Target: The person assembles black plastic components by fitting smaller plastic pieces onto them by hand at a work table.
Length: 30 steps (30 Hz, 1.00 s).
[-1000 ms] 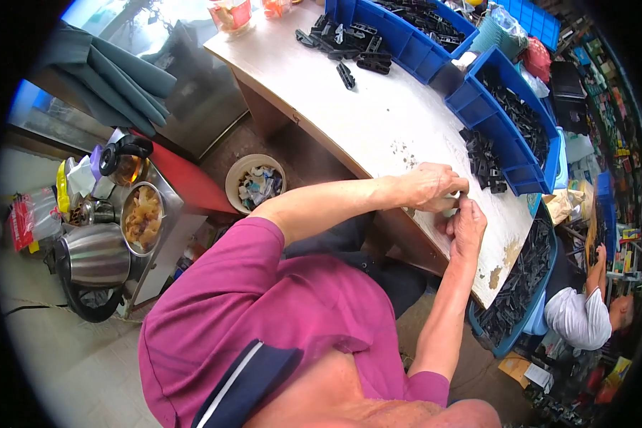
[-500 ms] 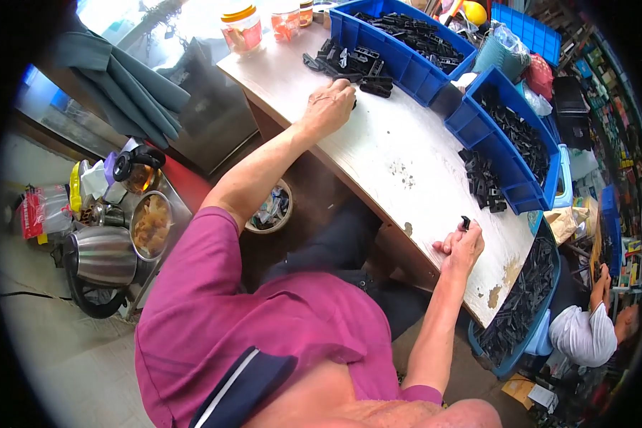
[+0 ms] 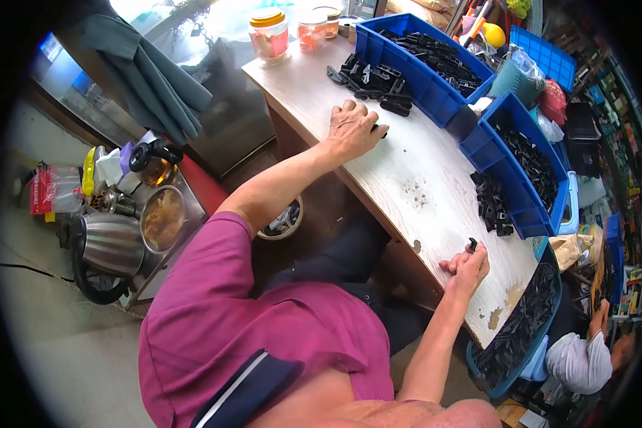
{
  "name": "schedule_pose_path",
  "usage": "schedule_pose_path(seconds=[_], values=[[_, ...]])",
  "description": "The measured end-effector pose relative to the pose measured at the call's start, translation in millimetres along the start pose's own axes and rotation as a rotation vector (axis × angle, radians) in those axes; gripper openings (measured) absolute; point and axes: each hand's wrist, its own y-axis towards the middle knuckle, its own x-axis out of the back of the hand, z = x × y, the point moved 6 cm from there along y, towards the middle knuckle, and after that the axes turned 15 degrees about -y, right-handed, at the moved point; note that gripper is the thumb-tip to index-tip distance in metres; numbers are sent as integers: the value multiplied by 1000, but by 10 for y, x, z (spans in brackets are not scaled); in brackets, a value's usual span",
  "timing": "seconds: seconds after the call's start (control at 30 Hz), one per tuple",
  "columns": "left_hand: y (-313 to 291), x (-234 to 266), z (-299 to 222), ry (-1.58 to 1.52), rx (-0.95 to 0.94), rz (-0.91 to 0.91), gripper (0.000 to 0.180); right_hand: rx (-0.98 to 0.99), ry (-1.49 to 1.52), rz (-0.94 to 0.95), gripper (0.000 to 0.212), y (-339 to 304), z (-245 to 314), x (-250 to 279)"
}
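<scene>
At the table (image 3: 406,178), left hand (image 3: 351,130) lies flat, fingers curled on a black part (image 3: 382,131) near the far pile (image 3: 369,77); right hand (image 3: 466,262) pinches 1 clip (image 3: 472,245) by the edge. Loose grip could drop it.

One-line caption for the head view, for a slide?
Left hand on a black part, right hand pinching another, at a wooden table.

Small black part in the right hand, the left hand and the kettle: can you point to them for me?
small black part (image 3: 472,245), head view, its tip above the fingers.
left hand (image 3: 351,128), head view, back of the hand.
kettle (image 3: 109,245), head view, shiny steel body.
</scene>
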Motion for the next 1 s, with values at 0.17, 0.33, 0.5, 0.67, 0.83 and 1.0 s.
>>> schedule_pose_path(seconds=[0.17,0.33,0.5,0.67,0.83,1.0], values=[[-164,-65,62,-185,132,103,32,21,1,-1,33,18,-25,16],[-378,65,-118,-221,79,48,25,20,19,-8,33,20,-21,5],[-545,87,-248,-171,-38,-45,26,32,17,14,32,-2,5,-7],[-637,119,-320,-175,-72,-108,22,43,3,7,32,-11,15,7],[-670,113,-329,-256,-72,-37,25,31,4,5,32,-15,-3,29],[-632,94,-312,-209,-58,-13,28,-14,-5,-36,31,-36,-10,54]])
